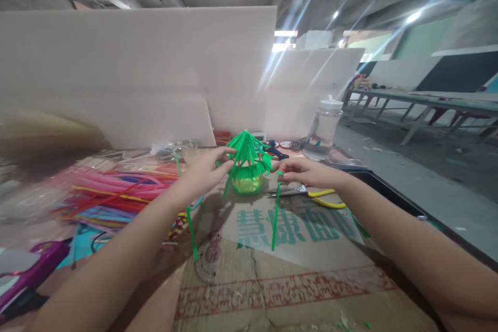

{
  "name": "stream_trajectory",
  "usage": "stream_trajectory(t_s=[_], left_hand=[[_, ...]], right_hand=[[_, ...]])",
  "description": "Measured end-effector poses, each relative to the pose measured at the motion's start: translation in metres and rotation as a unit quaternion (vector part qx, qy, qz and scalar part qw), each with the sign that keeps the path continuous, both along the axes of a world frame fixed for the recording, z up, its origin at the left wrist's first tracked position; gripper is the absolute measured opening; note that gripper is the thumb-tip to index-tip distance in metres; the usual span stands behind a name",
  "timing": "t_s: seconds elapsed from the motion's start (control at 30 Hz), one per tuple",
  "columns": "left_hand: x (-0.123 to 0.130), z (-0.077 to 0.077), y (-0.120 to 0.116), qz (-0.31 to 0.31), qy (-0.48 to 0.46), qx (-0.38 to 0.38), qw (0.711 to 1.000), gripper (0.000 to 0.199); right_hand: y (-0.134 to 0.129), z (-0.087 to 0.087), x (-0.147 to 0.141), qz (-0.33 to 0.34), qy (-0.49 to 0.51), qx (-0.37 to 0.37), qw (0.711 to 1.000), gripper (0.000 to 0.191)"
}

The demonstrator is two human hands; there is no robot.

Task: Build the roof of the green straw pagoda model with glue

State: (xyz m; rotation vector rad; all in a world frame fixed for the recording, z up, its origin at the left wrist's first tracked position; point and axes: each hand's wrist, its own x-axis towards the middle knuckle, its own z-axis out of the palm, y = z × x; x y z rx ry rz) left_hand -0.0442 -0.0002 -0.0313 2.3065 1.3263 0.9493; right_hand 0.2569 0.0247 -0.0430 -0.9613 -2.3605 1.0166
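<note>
A small green hut-like model (248, 168), with a pointed roof and a fringed lower tier that look made of pipe cleaners, stands upright on the table. At the left edge of its roof, the thumb and fingers of my left hand (213, 168) are curled against it. My right hand (299, 171) is just right of the model, fingertips pinched on a thin green pipe cleaner (276, 218) that extends downward from them. Another green strip (192, 233) shows beneath my left forearm. Yellow-handled pliers (324, 199) lie behind and below my right hand.
Coloured pipe cleaners (124, 189) are heaped on the left, near a purple tool (49, 264). A clear bottle (322, 127) stands at the back right. White panels (136, 57) rise behind the table. A printed cardboard sheet (295, 290) covers its front.
</note>
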Motion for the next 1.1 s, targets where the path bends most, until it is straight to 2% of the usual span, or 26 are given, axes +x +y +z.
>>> stream_trajectory(t_s=[0.13,0.23,0.37,0.5,0.63,0.73,0.8,1.0,1.1], left_hand=[[0.005,0.001,-0.004,0.001,0.002,0.011,1.0,0.032],[0.001,0.002,-0.001,0.038,-0.028,0.022,0.999,0.034],[-0.01,0.009,0.004,0.108,-0.034,0.017,0.993,0.038],[-0.014,0.017,0.001,0.14,-0.039,0.042,0.988,0.035],[-0.004,0.021,-0.014,0.099,-0.048,0.049,0.993,0.035],[0.011,0.018,-0.028,-0.001,-0.008,0.054,0.999,0.029],[0.021,0.014,-0.035,-0.041,0.031,0.051,0.997,0.024],[0.031,0.008,-0.043,-0.071,0.08,0.024,0.994,0.02],[0.022,0.011,-0.037,-0.039,0.081,0.041,0.995,0.021]], right_hand=[[0.008,-0.006,0.01,-0.022,0.034,-0.07,0.997,0.026],[0.008,-0.003,0.013,-0.019,0.051,-0.058,0.997,0.024],[0.001,0.009,0.013,-0.061,0.108,-0.062,0.99,0.021],[-0.009,0.016,-0.003,-0.097,0.195,0.001,0.976,0.015],[-0.027,0.014,-0.028,-0.126,0.226,-0.007,0.966,0.016],[-0.042,0.009,-0.043,-0.114,0.181,-0.015,0.977,0.008],[-0.05,0.006,-0.05,-0.099,0.157,-0.023,0.982,0.006],[-0.052,-0.006,-0.056,-0.085,0.135,-0.031,0.987,0.004],[-0.048,-0.005,-0.053,-0.096,0.115,-0.008,0.989,0.01]])
